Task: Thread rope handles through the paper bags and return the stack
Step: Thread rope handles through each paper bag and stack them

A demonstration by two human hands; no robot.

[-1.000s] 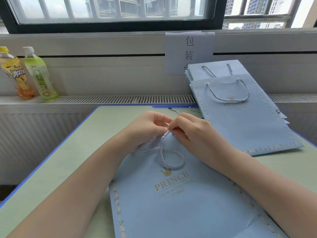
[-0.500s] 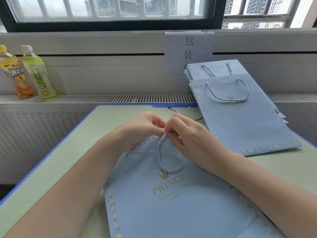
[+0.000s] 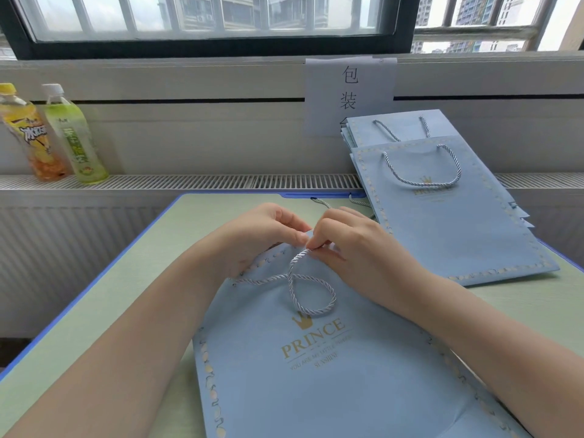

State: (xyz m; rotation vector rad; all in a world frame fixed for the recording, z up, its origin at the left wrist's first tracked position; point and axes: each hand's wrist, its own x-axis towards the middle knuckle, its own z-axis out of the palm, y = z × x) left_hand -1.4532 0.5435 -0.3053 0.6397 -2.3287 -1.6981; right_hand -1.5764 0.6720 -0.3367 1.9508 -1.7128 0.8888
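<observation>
Right hand [image 3: 357, 248] grip pinching rope [image 3: 303, 286] (looped once), left hand [image 3: 262, 235] grip holding paper bag [image 3: 316, 368] top edge

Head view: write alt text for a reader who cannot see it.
Two bare hands meet at the top edge of a flat light-blue paper bag on a green table; the right hand pinches the end of a looped grey rope and the left hand holds the bag's edge. A stack of finished bags lies to the right, and two drink bottles stand on the ledge.
</observation>
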